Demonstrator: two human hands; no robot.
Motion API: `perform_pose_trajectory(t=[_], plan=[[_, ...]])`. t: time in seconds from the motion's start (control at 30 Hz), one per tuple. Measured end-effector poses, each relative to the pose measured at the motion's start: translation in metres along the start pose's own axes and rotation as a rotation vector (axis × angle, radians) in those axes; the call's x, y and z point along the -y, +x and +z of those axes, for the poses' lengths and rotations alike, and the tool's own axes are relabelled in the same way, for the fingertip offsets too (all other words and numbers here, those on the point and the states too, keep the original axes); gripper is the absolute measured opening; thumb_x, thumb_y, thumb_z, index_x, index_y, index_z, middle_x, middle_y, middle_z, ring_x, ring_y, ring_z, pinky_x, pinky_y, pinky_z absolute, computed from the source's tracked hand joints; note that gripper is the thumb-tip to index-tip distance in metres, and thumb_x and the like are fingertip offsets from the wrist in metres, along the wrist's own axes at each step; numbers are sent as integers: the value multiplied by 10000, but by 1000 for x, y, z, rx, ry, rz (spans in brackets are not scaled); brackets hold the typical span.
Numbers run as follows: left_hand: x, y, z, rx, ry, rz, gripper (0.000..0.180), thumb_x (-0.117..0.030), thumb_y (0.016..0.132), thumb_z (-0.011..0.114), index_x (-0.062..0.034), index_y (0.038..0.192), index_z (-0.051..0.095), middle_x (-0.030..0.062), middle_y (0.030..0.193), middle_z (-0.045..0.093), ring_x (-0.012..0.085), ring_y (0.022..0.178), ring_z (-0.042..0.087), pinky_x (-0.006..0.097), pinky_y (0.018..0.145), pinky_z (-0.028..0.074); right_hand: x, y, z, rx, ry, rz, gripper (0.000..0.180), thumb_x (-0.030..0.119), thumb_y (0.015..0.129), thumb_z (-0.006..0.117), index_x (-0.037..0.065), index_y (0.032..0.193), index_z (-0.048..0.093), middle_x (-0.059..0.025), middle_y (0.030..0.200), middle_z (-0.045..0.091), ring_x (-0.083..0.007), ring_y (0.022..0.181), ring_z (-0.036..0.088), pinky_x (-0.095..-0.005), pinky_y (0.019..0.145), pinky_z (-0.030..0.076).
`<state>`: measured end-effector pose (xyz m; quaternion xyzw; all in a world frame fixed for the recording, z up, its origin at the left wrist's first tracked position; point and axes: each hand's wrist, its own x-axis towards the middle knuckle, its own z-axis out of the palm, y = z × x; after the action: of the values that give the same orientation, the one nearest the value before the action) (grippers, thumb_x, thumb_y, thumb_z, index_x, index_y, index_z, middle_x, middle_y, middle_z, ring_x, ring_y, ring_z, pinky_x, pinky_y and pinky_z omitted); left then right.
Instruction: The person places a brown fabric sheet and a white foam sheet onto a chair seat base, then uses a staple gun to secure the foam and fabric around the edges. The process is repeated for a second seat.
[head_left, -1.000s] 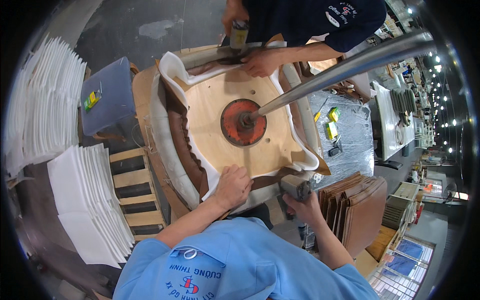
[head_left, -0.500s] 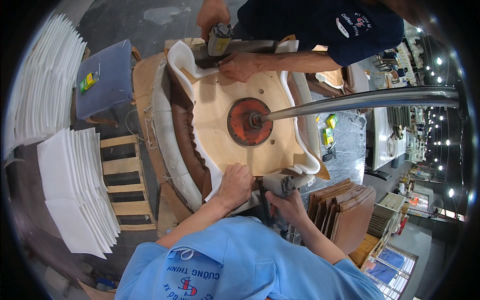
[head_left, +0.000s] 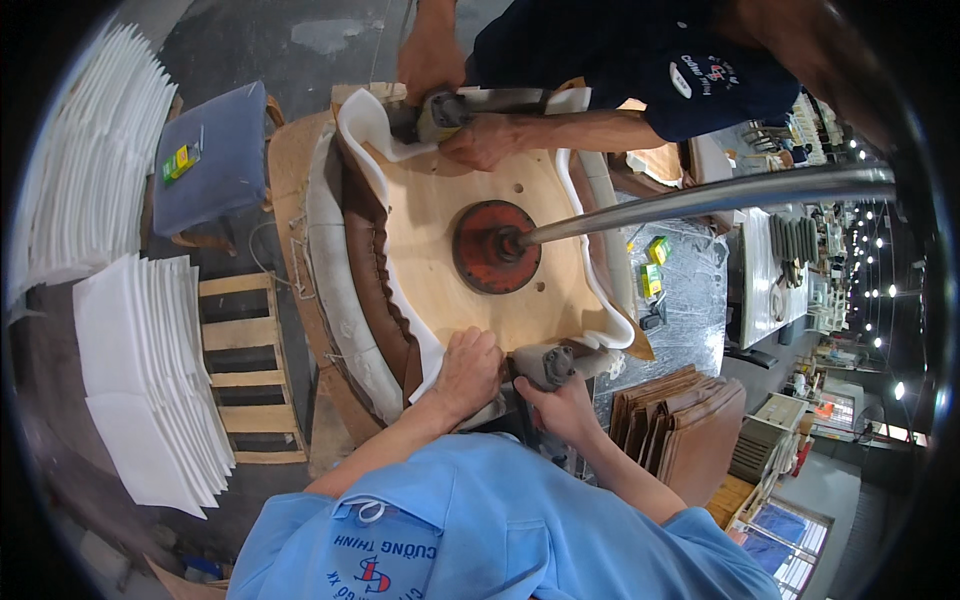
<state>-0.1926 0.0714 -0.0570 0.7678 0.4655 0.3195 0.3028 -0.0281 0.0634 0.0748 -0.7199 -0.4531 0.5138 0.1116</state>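
Observation:
A plywood seat panel (head_left: 430,240) lies under a round red clamp plate (head_left: 497,247), with white padding (head_left: 425,345) and a brown cover (head_left: 362,245) folded up around its rim. My left hand (head_left: 468,372) is closed at the near edge, fingers curled over the cover's edge, which it mostly hides. Just right of it, my right hand (head_left: 562,402) grips a grey staple gun (head_left: 545,367), its nose at the panel's near edge. Across the panel, a co-worker's hand (head_left: 485,142) presses the far edge while the other hand (head_left: 432,65) holds a second staple gun (head_left: 442,115).
A metal bar (head_left: 700,205) runs from the clamp plate to the right. White foam sheets (head_left: 150,380) stack at left, near a wooden pallet (head_left: 245,335) and a blue cushioned seat (head_left: 210,155). Brown covers (head_left: 690,435) pile at right, by small yellow-green boxes (head_left: 652,280).
My staple gun has shifted slightly left, closer to my left hand. The co-worker's staple gun has come down to the panel's far edge. My left hand stays in place.

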Motion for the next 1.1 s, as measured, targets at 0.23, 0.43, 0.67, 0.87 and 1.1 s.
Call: perform_pose_trajectory(t=[0.23, 0.43, 0.67, 0.87, 1.1], plan=[[-6, 11, 5, -53, 75, -45, 119, -146, 862, 783, -57, 853, 705, 145, 1016, 602, 368, 1008, 576, 505, 895, 449, -26, -24, -13, -65, 287, 38, 258, 229, 987, 834, 14, 1102, 750, -33, 757, 701, -127, 606, 658, -316, 548, 541], [-33, 54, 24, -59, -36, 156, 291, -298, 853, 842, -42, 934, 731, 185, 1220, 611, 427, 1238, 537, 605, 1107, 393, -65, -53, -61, -216, 354, 6, 211, 190, 1018, 796, 24, 1126, 724, -19, 771, 684, -134, 604, 654, -322, 543, 528], [-37, 62, 42, 39, -59, 158, 341, -329, 826, 880, -37, 939, 745, 200, 1312, 590, 472, 1437, 457, 689, 1266, 254, -75, -29, -84, -122, 171, 1, 266, 262, 1025, 791, 15, 965, 713, -19, 664, 654, -132, 567, 639, -331, 530, 490], [-34, 61, 45, 43, 14, 162, 286, -225, 834, 857, -24, 1023, 783, 181, 1379, 599, 464, 1502, 426, 694, 1287, 258, -62, -9, -90, -45, 140, 34, 266, 265, 1021, 796, 12, 1005, 715, -24, 667, 657, -132, 569, 636, -329, 529, 489], [-36, 64, 51, 59, 41, 68, 258, -202, 896, 774, -7, 1061, 808, 181, 1436, 585, 422, 1548, 405, 637, 1336, 227, -51, 4, -97, -11, 63, 94, 245, 245, 1023, 794, 15, 1044, 713, -27, 665, 649, -130, 560, 628, -326, 518, 477]])
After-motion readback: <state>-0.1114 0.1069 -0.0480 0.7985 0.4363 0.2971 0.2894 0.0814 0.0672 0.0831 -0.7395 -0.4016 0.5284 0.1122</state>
